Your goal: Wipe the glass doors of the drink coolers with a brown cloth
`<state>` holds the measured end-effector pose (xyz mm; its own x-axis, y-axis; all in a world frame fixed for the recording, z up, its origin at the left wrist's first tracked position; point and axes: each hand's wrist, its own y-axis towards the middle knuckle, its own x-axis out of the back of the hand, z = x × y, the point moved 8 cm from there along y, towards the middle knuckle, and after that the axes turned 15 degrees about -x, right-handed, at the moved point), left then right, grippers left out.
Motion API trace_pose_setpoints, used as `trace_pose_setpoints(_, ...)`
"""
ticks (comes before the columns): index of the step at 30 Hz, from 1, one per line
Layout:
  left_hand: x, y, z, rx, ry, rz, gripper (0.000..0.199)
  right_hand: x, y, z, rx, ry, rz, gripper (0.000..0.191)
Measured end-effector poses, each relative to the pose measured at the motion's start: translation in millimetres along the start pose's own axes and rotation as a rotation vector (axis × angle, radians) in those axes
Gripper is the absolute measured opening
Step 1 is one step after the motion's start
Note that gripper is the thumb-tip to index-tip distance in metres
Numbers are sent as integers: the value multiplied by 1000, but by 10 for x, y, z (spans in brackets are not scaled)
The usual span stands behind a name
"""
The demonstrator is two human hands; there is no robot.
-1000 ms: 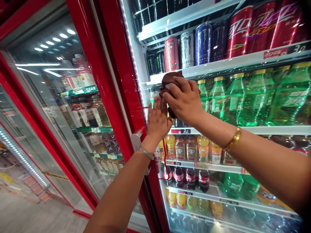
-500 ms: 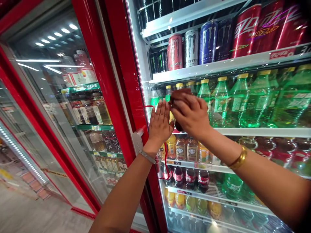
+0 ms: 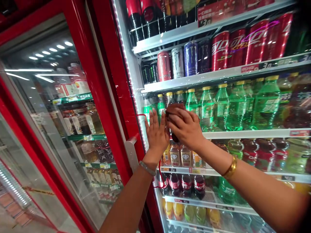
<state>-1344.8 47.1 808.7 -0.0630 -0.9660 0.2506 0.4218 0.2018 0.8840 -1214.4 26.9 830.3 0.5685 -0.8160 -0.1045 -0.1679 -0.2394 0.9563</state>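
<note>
My left hand (image 3: 156, 134) is raised with its fingers stretched out, its palm toward the glass door of a red-framed drinks fridge (image 3: 121, 81). Just right of it, my right hand (image 3: 186, 126) has its fingers bent round a dark brown cloth (image 3: 175, 108), which seems to lie against the glass. Part of the cloth is hidden behind the fingers. Behind both hands stand green bottles with yellow caps (image 3: 206, 103). A metal door handle (image 3: 132, 152) is to the left of my left wrist.
Energy drink cans (image 3: 164, 66) and red cans (image 3: 220, 50) fill a shelf above. Dark-drink bottles (image 3: 186, 185) stand lower down. A second fridge with a glass door (image 3: 82, 129) is at the left. A red line (image 3: 160, 174) runs near the left wrist.
The view has shifted, so upper shelves and more bottles at the right show. The fingers of my left hand have spread apart. My right hand still has the cloth.
</note>
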Motion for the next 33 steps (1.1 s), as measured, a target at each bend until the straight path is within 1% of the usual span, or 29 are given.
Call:
trace_pose_setpoints(2, -34, -6, -140, -62, 12, 8, 71, 124, -200, -104, 75, 54, 46, 20)
trace_pose_setpoints(3, -56, -5, -213, -102, 20, 18, 71, 178, -253, -206, 77, 58, 57, 19)
trace_pose_setpoints(5, -93, 7, -313, -139, 32, 35, 72, 241, -235, -432, 20, 21, 37, 18)
trace_pose_setpoints(7, -111, 34, -339, -98, 36, 39, 73, 247, -98, -589, -91, -31, -33, 17)
trace_pose_setpoints(9, -114, 66, -348, -45, 30, 39, 73, 210, 31, -612, -193, -58, -101, 17)
trace_pose_setpoints(11, -104, 94, -373, -13, 17, 30, 74, 163, 50, -526, -221, -51, -109, 17)
trace_pose_setpoints(13, -92, 114, -412, 12, 4, 16, 75, 160, -70, -415, -147, -12, -55, 17)
trace_pose_setpoints(15, -84, 149, -496, -1, -13, 5, 76, 234, -273, -393, -24, 38, 17, 17)
trace_pose_setpoints(17, -91, 215, -629, -51, -35, 9, 77, 358, -431, -529, 54, 57, 54, 17)
trace_pose_setpoints(18, -102, 262, -704, -77, -49, 17, 76, 412, -453, -649, 54, 44, 56, 17)
trace_pose_setpoints(20, -129, 375, -840, -90, -77, 26, 76, 479, -372, -920, -17, -12, 23, 20)
trace_pose_setpoints(22, -159, 499, -956, -68, -102, 14, 75, 492, -198, -1124, -136, -64, -45, 20)
trace_pose_setpoints(23, -175, 557, -1011, -56, -114, -1, 75, 484, -119, -1173, -191, -81, -80, 18)
trace_pose_setpoints(25, -210, 641, -1103, -30, -128, -37, 75, 467, -47, -1169, -245, -92, -130, 14)
trace_pose_setpoints(27, -241, 676, -1167, -13, -130, -69, 75, 471, -121, -1112, -224, -81, -117, 14)
trace_pose_setpoints(29, -262, 670, -1205, -8, -119, -84, 73, 528, -311, -1103, -141, -46, -50, 16)
trace_pose_setpoints(31, -276, 657, -1234, -5, -110, -76, 72, 635, -515, -1211, -59, -5, 21, 20)
trace_pose_setpoints(33, -292, 665, -1274, 1, -113, -52, 73, 742, -603, -1443, -53, 1, 43, 25)
